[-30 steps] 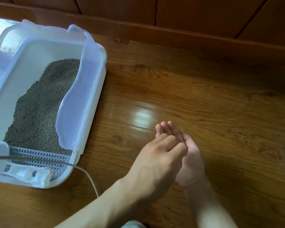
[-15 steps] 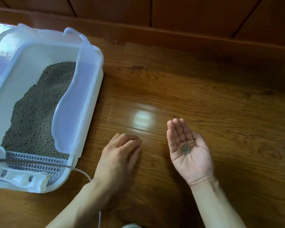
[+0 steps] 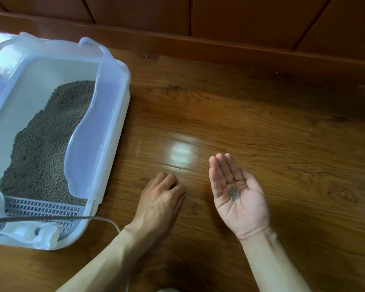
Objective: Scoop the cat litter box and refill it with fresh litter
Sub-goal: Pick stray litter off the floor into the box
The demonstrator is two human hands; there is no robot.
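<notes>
Grey litter (image 3: 42,144) heaped in box (image 3: 116,114).

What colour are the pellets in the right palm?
Grey-brown, like the litter in the box; the pellets show in the head view on the right hand.

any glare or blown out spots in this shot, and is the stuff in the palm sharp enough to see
Head view: a bright glare patch sits on the wooden floor; the litter box is overexposed at its far left corner; the litter pellets in the right hand read as distinct grains; wide-angle bending curves the baseboard.
</notes>
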